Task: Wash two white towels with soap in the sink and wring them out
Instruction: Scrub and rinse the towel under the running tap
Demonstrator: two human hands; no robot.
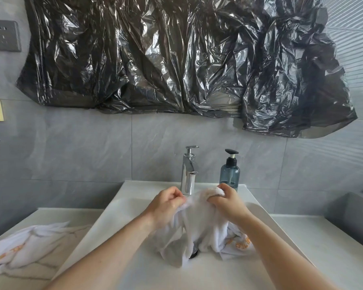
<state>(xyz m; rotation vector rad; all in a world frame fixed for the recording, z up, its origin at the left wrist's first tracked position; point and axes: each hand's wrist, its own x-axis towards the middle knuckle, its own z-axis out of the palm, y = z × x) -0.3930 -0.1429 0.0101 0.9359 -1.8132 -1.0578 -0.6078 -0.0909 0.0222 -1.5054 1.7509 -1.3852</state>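
A wet white towel point(199, 231) with orange print hangs over the white sink point(113, 222), its lower folds lying on the basin floor and covering most of the drain. My left hand point(166, 204) grips a bunched edge of it. My right hand point(226, 200) grips another bunch of the same towel, held just in front of the tap. Both hands are close together above the basin. A second white towel point(27, 248) with orange print lies spread on the counter left of the sink. A blue-grey soap pump bottle point(230, 171) stands behind the basin.
A chrome tap point(189, 170) rises at the back of the sink, left of the soap bottle. Crumpled black plastic sheeting point(176, 59) covers the wall above. White counter point(323, 243) extends right of the sink, with a grey ledge at the far right.
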